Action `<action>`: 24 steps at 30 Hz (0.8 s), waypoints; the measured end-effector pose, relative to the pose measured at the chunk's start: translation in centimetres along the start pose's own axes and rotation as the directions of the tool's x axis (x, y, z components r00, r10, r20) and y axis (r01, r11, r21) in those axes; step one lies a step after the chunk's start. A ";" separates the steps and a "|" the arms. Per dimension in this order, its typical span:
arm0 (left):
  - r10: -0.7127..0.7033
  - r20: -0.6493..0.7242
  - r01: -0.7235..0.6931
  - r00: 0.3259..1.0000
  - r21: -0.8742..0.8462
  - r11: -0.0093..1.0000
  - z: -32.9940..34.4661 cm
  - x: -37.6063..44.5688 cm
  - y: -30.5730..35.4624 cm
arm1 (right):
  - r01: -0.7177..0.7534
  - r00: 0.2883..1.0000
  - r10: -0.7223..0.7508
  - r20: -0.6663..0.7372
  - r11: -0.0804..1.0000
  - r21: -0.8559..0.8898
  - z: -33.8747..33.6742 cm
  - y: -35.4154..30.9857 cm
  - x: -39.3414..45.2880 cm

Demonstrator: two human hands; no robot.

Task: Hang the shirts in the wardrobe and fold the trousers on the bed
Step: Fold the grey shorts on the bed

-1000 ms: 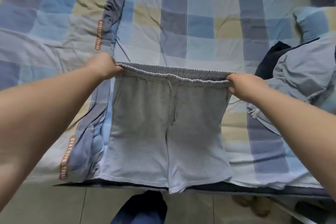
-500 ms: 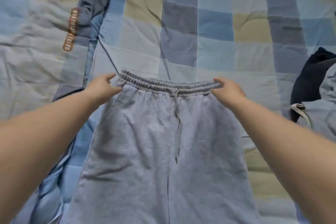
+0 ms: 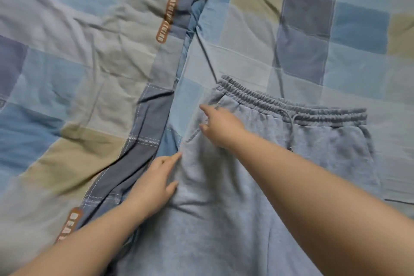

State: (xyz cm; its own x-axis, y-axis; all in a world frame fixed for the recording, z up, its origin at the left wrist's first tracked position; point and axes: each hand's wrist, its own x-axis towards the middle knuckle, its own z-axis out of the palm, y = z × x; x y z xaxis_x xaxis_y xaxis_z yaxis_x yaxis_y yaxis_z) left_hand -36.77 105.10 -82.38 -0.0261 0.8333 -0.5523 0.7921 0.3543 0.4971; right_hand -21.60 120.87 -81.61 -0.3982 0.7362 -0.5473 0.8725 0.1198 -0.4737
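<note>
Shorts (image 3: 257, 186), grey sweat fabric, spread flat on the bed (image 3: 336, 29), right of centre and running off the near edge. Gathered elastic waistband (image 3: 291, 107) at the far end, slanting from far left to near right. Thin drawstring (image 3: 291, 127) dangling from the middle of the waistband down over the front. Pocket opening at each side, the left one just beside the hands.

Left hand (image 3: 154, 184) at the left edge of the shorts, near side, fingers out fairly straight and spread, tips touching the cloth at the side seam; nothing gripped. Right hand (image 3: 221, 127) reached across to the same left edge, farther up, close below the waistband; fingers loosely extended toward the pocket opening, resting on the fabric, nothing pinched as far as the blur allows.

Checked sheet underneath in blue, grey, pale yellow and light blue squares. Quilt (image 3: 78, 85) in the same checks bunched up on the left, its edge trimmed with a dark grey band and white stitching. Brown label (image 3: 167, 15) on that band, far side, white capitals reading roughly "BEAUTIFUL", then a second blurred word. Second brown label (image 3: 70, 223) on the near side, only "BEAU" legible.
</note>
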 end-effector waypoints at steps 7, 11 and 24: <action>0.069 0.135 -0.059 0.988 -0.081 0.995 2.1 -4.3 -2.6 | -0.194 0.977 0.208 0.050 0.962 -0.192 2.4 -3.3 2.3; 0.111 0.227 -0.118 0.967 0.021 0.993 2.7 -7.6 -2.8 | -0.259 0.966 0.258 -0.022 0.962 -0.090 3.1 -3.3 1.6; 0.138 0.184 -0.016 0.973 -0.543 0.839 14.0 -17.6 11.6 | -0.045 0.894 0.178 -0.412 0.949 0.312 -3.8 7.1 -8.4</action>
State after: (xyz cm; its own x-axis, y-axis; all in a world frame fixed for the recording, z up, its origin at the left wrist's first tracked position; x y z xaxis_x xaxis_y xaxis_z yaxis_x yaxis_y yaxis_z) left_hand -18.63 88.63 -76.26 0.1959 0.7816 -0.5922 0.3340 0.5146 0.7897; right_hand -10.98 118.07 -77.70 -0.0844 0.9535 -0.2893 0.7575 -0.1272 -0.6403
